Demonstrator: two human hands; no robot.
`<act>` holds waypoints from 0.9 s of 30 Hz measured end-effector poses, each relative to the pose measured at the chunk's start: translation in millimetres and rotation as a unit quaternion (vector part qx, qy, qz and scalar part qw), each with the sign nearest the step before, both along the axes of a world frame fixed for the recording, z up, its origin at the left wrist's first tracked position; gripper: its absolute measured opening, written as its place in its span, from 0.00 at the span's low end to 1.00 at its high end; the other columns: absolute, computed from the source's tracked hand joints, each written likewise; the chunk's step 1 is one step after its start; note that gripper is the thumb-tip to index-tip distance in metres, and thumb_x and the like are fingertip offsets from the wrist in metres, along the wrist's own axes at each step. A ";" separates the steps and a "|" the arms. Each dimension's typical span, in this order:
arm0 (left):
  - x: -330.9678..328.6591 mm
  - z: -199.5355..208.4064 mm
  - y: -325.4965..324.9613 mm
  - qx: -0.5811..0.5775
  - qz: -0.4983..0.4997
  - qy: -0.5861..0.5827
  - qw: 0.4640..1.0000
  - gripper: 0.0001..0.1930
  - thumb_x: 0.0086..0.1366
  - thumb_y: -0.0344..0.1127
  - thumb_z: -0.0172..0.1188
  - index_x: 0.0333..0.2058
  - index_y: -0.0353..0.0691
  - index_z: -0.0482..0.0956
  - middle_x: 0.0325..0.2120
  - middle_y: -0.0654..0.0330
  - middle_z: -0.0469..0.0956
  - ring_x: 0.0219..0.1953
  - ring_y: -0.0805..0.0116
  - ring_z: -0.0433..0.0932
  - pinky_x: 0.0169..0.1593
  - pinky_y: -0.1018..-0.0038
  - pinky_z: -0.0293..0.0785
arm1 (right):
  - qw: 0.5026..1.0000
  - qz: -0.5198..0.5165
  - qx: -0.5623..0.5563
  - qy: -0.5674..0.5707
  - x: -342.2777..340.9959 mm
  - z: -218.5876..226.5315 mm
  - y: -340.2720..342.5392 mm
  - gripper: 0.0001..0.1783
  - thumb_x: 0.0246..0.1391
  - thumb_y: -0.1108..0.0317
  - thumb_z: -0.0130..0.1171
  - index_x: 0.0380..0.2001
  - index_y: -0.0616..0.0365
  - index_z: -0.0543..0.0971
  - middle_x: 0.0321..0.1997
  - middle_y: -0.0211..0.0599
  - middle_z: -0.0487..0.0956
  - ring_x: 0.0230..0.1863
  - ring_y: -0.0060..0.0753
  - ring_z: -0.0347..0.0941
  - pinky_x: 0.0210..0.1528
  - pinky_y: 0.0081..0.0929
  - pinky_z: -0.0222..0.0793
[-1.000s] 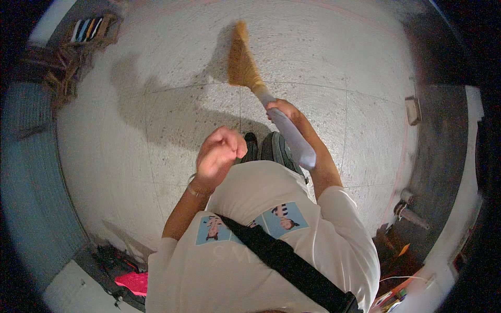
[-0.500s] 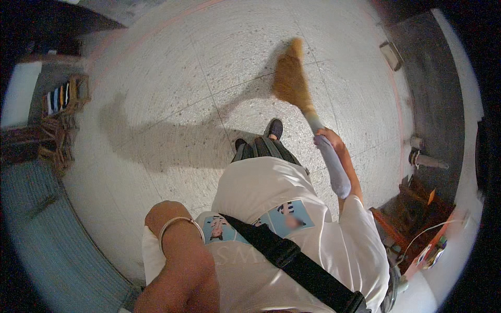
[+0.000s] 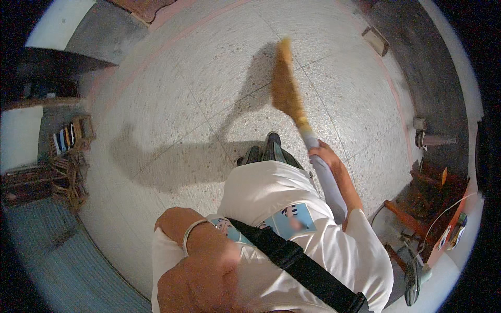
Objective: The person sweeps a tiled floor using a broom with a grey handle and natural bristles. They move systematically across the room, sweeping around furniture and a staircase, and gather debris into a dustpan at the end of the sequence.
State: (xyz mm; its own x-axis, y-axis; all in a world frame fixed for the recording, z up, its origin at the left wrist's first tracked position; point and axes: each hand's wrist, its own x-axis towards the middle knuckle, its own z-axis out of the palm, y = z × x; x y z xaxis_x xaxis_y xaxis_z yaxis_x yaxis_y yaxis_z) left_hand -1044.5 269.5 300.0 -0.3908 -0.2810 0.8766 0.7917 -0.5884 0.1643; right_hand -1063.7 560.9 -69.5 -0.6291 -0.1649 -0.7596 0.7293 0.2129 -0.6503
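Note:
My right hand (image 3: 324, 153) is closed around the pale grey handle (image 3: 329, 185) of a broom. The broom's yellow-brown bristle head (image 3: 286, 86) points away from me over the speckled floor, with its shadow just to the left. The handle's rear end lies close along my right forearm, by the shirt sleeve. My left hand (image 3: 201, 276) is raised in front of the left side of my chest, with a bangle (image 3: 192, 233) at its wrist. It is near and blurred, and its fingers cannot be made out.
Pale speckled floor (image 3: 188, 104) spreads ahead. A blue ribbed surface (image 3: 78, 261) lies at the lower left, with a wooden rack (image 3: 82, 130) above it. Wooden furniture (image 3: 412, 216) and a thin cable stand at the right. A small box-like object (image 3: 376, 41) rests by the far right wall.
The broom head has shifted slightly left and its handle reaches a little less far out. My left hand has come more into view at my chest. The surroundings have shifted in view.

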 end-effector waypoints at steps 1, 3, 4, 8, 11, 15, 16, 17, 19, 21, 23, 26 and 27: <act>-8.5 2.3 15.6 0.062 0.040 0.036 0.997 0.07 0.52 0.29 0.57 0.31 0.44 0.73 0.28 0.64 0.73 0.29 0.73 0.72 0.31 0.78 0.71 | 1.000 0.003 -0.015 0.007 -2.3 -8.2 -9.8 0.25 0.34 0.66 0.58 0.40 0.61 0.68 0.24 0.35 0.72 0.20 0.28 0.69 0.22 0.26 0.67; -14.5 5.7 41.6 0.179 0.130 0.108 0.969 0.04 0.54 0.31 0.56 0.30 0.45 0.74 0.25 0.65 0.74 0.26 0.74 0.72 0.28 0.78 0.70 | 0.997 0.068 -0.019 0.016 -16.8 -17.6 -27.7 0.29 0.30 0.63 0.61 0.40 0.66 0.70 0.30 0.40 0.75 0.28 0.32 0.71 0.32 0.29 0.68; -18.5 3.0 43.7 0.135 0.068 0.049 0.987 0.04 0.55 0.33 0.55 0.31 0.45 0.73 0.25 0.65 0.74 0.26 0.74 0.72 0.29 0.77 0.71 | 0.996 0.087 -0.021 0.018 -31.6 -35.2 -35.0 0.29 0.29 0.62 0.61 0.39 0.66 0.70 0.29 0.41 0.75 0.29 0.32 0.71 0.32 0.28 0.68; -15.6 -4.1 24.8 -0.155 -0.178 -0.075 0.969 0.09 0.56 0.37 0.56 0.36 0.46 0.72 0.33 0.64 0.73 0.36 0.73 0.71 0.42 0.76 0.70 | 0.991 0.133 -0.023 -0.006 -44.3 -70.4 -30.4 0.28 0.28 0.61 0.61 0.37 0.66 0.72 0.29 0.41 0.75 0.30 0.32 0.71 0.32 0.27 0.68; -12.5 -29.9 8.3 -0.390 -0.129 -0.053 0.910 0.10 0.58 0.40 0.50 0.34 0.40 0.72 0.30 0.60 0.73 0.31 0.67 0.71 0.35 0.70 0.69 | 0.987 0.161 -0.008 0.010 -52.5 -27.4 -36.1 0.24 0.30 0.61 0.60 0.34 0.65 0.73 0.27 0.40 0.76 0.26 0.31 0.71 0.29 0.27 0.68; -54.2 -62.4 55.9 -0.416 -0.028 -0.053 0.907 0.12 0.54 0.44 0.57 0.28 0.41 0.73 0.20 0.65 0.69 0.24 0.69 0.71 0.28 0.75 0.70 | 0.998 0.041 -0.015 -0.042 -14.9 -44.2 61.3 0.22 0.33 0.64 0.59 0.35 0.63 0.71 0.25 0.39 0.74 0.23 0.29 0.70 0.25 0.26 0.67; -56.9 -82.9 58.5 -0.400 -0.017 -0.108 0.910 0.10 0.54 0.41 0.58 0.29 0.41 0.74 0.21 0.65 0.70 0.24 0.69 0.72 0.27 0.75 0.70 | 0.998 0.000 -0.019 -0.057 -8.8 -36.3 79.3 0.22 0.34 0.65 0.58 0.37 0.63 0.70 0.24 0.39 0.74 0.22 0.30 0.70 0.24 0.27 0.67; -65.4 -94.2 56.2 -0.452 -0.020 -0.139 0.881 0.09 0.53 0.37 0.59 0.31 0.40 0.74 0.22 0.62 0.72 0.25 0.67 0.72 0.28 0.73 0.70 | 0.995 -0.061 -0.015 -0.075 7.3 -21.6 105.2 0.23 0.35 0.65 0.58 0.38 0.63 0.69 0.24 0.38 0.73 0.22 0.30 0.70 0.23 0.27 0.67; -67.6 -123.3 53.3 -0.547 -0.011 -0.219 0.808 0.09 0.53 0.33 0.59 0.32 0.38 0.74 0.23 0.58 0.74 0.26 0.66 0.73 0.30 0.72 0.70 | 0.992 -0.105 0.022 -0.073 9.5 -34.7 132.6 0.23 0.35 0.66 0.57 0.39 0.63 0.68 0.23 0.39 0.73 0.20 0.31 0.70 0.22 0.28 0.67; -63.8 -145.2 52.6 -0.603 -0.033 -0.318 0.730 0.08 0.54 0.33 0.59 0.31 0.37 0.74 0.24 0.58 0.74 0.26 0.68 0.73 0.32 0.74 0.70 | 0.991 -0.055 0.114 -0.035 9.2 -49.6 156.8 0.25 0.35 0.65 0.58 0.39 0.65 0.68 0.25 0.43 0.74 0.23 0.36 0.71 0.23 0.30 0.68; -54.7 -167.4 50.7 -0.608 -0.019 -0.359 0.708 0.10 0.53 0.34 0.59 0.32 0.36 0.74 0.24 0.57 0.74 0.26 0.67 0.74 0.31 0.75 0.70 | 0.982 -0.028 0.186 -0.003 -2.2 -66.0 162.0 0.26 0.34 0.64 0.58 0.39 0.66 0.67 0.28 0.45 0.74 0.25 0.39 0.72 0.25 0.31 0.68; -46.8 -187.6 41.6 -0.620 -0.040 -0.408 0.669 0.10 0.54 0.33 0.58 0.34 0.37 0.74 0.24 0.58 0.74 0.28 0.68 0.74 0.34 0.76 0.70 | 0.992 -0.027 0.117 0.044 -4.4 -60.4 156.6 0.27 0.34 0.63 0.58 0.40 0.66 0.67 0.29 0.45 0.74 0.27 0.39 0.72 0.26 0.31 0.69; -44.6 -191.1 37.9 -0.623 -0.048 -0.426 0.654 0.09 0.54 0.32 0.58 0.34 0.37 0.74 0.24 0.59 0.74 0.29 0.69 0.74 0.35 0.76 0.70 | 0.996 -0.033 0.073 0.044 -7.4 -70.3 158.8 0.26 0.35 0.63 0.58 0.40 0.65 0.67 0.29 0.45 0.74 0.27 0.37 0.72 0.26 0.31 0.69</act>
State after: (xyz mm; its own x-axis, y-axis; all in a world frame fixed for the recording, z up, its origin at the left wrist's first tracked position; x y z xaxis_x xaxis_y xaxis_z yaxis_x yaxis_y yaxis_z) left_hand -1089.1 307.4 108.9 -0.8504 0.5056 -0.1458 0.0691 0.3819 0.9216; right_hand -1071.1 719.7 -139.9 -0.7001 -0.0128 -0.7140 0.6863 0.2643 -0.6777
